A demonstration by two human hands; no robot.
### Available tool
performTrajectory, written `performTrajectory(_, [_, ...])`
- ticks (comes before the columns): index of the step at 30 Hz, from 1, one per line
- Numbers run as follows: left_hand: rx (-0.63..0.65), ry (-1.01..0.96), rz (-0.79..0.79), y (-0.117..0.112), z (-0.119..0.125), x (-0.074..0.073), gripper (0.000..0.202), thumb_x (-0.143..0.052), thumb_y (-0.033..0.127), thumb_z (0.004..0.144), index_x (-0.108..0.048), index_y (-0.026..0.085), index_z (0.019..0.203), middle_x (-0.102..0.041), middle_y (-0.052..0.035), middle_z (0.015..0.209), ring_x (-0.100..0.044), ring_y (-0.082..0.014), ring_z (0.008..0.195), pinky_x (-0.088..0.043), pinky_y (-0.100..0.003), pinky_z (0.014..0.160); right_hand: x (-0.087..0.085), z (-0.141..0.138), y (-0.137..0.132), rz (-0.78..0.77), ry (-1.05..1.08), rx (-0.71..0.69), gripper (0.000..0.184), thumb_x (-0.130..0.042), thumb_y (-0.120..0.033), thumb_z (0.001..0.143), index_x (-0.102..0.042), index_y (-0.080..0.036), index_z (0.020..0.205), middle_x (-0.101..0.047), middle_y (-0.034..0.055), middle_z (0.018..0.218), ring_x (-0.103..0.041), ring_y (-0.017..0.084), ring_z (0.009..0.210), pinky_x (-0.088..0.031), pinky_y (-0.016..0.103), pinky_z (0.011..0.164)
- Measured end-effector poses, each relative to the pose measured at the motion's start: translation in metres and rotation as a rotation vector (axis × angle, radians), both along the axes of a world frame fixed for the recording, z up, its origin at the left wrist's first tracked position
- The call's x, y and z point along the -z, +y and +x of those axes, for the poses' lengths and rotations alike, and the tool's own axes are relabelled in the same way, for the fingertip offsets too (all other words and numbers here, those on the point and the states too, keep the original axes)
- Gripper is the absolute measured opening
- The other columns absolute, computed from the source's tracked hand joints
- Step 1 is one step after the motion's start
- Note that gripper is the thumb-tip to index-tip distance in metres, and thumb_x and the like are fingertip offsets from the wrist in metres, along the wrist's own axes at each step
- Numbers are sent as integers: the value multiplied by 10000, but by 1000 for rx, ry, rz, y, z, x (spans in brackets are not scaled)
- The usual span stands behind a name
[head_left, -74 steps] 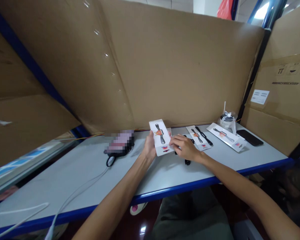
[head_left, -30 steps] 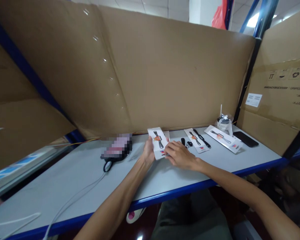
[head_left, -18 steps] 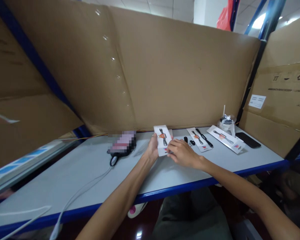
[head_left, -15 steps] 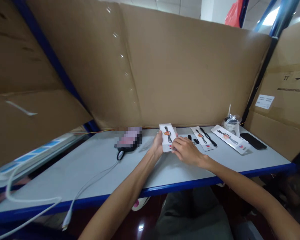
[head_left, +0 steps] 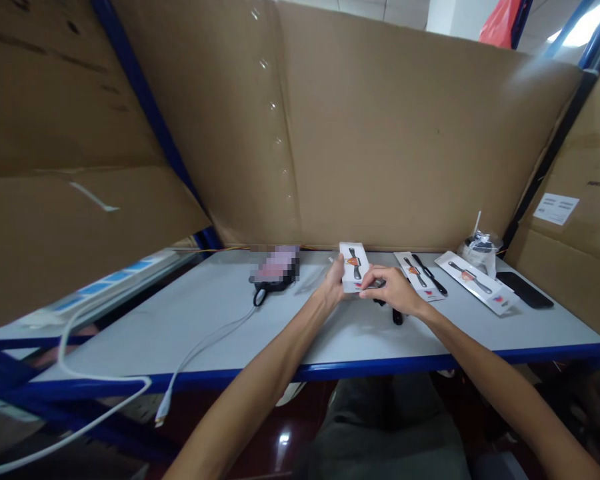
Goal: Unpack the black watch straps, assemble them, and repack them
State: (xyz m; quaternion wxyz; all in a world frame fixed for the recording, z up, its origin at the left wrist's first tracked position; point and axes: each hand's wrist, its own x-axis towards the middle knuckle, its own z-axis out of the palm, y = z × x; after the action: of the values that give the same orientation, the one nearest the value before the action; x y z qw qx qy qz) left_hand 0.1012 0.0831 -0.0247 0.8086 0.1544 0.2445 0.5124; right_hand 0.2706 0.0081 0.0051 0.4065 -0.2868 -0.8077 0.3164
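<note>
White packaging card (head_left: 355,265), a narrow cardboard rectangle with a black watch strap and an orange mark on its face, is held tilted just above the grey desk with a blue front edge (head_left: 220,313). The left grip (head_left: 336,283) is closed on the card's left edge, with the thumb across the front. The right grip (head_left: 393,293) has its fingertips pressed together at the card's lower right corner, where something small and dark shows; whether they pinch the card or that piece is unclear. Just right of the card and partly under the right wrist lies a short black strap piece (head_left: 397,317). Further right lie a second white strap card (head_left: 420,277), a loose black strap (head_left: 430,273), a longer white strap card (head_left: 475,288), a clear-wrapped bundle (head_left: 480,243) and a black phone (head_left: 525,290). Left of the card sit a dark blurred item (head_left: 275,270) and a white cable (head_left: 200,347). Behind the card stands a brown cardboard wall (head_left: 390,133).
</note>
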Motion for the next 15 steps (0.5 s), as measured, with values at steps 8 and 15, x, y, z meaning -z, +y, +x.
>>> performTrajectory(8, [-5, 51, -12, -6, -1, -5, 604, -282, 561, 1035, -661, 100, 1131, -744, -138, 758, -710, -285, 600, -604, -435, 627, 14, -1, -1, 120, -25, 34, 108, -828, -147, 775, -731, -195, 772, -676, -2, 870, -655, 167, 864, -475, 397, 992])
performTrajectory(15, [13, 2, 3, -8, 1, -4, 568, -411, 596, 997, -691, 106, 1055, -741, -132, 759, -692, -268, 571, -598, -422, 626, 15, 5, -2, 230, -133, 5, 97, -805, -153, 822, -721, -194, 795, -666, 15, 903, -650, 178, 892, -505, 372, 933])
